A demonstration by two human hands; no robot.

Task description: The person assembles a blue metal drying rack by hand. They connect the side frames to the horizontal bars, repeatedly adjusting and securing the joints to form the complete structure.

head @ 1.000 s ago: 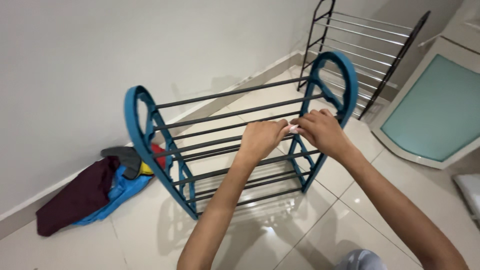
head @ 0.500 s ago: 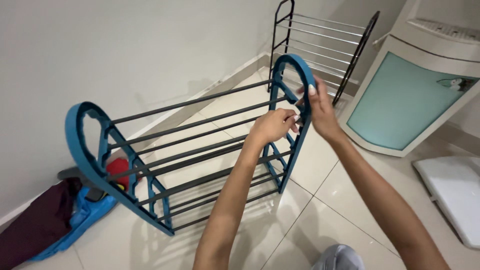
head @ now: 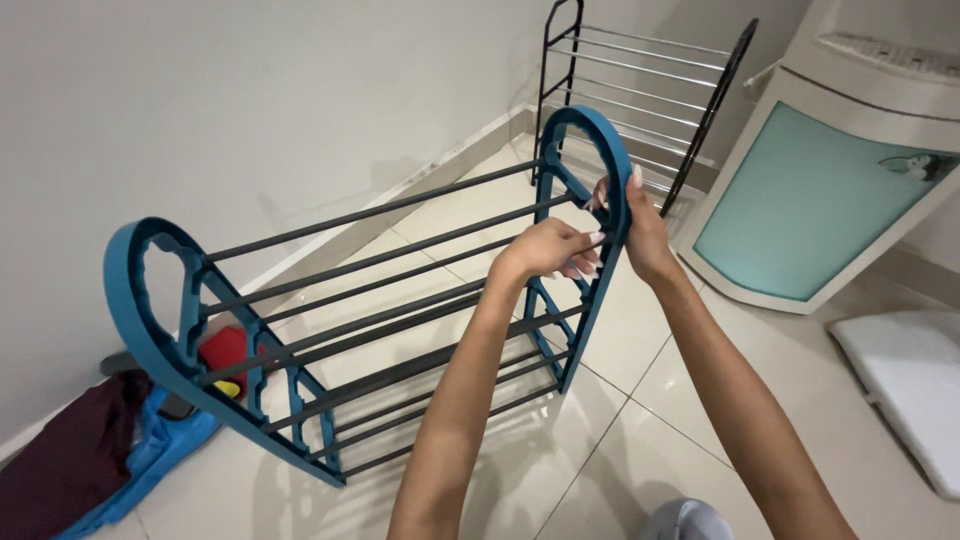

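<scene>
- Blue shoe rack stands on tiled floor, close to the wall.
- Right hand clasps the rack's far end panel, steadying it.
- Left hand pinches a dark rail at that panel, apparently seating it.
- Black rack stands behind.

Your hands meet matt blue plastic on the rack's end panel; its bars look like dark matt metal. The floor tiles are glossy, and lower left lies soft cloth.
</scene>
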